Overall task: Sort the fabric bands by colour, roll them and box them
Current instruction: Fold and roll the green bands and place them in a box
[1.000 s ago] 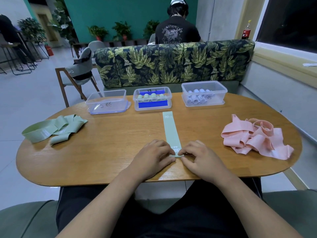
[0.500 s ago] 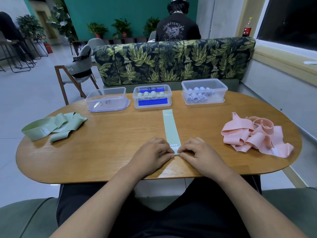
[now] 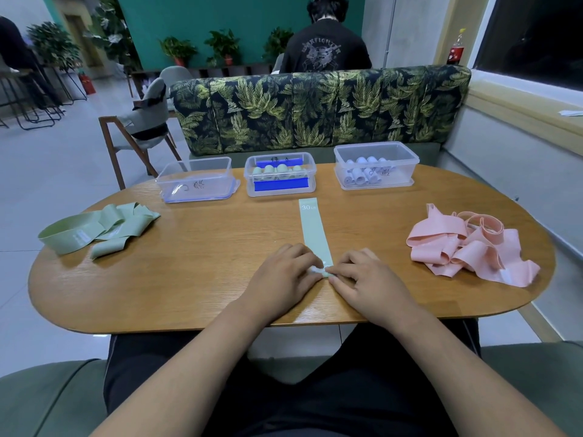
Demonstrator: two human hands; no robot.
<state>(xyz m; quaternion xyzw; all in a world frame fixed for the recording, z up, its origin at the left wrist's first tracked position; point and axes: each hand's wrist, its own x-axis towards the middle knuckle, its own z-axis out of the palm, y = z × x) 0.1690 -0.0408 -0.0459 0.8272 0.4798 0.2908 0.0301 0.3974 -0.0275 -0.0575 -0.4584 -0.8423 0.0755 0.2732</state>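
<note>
Spanning the view, the oval wooden counter [image 3: 202, 272] carries a long pale green fabric band [image 3: 312, 231], flat at centre. The left hand [image 3: 284, 275] and right hand [image 3: 372, 279] hold a narrow grip on its near end. That end lay flat a second ago and is now curled, so rolling has likely begun.

Leaf-print sofa back [image 3: 315, 111] before a teal wall [image 3: 220, 20], grey tiled floor [image 3: 47, 159], dark window [image 3: 536, 36] right.

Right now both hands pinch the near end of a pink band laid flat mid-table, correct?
No: the band is pale green, not pink, as the head view shows. The left hand and right hand do pinch its near end; the pink bands lie piled to the right.
</note>
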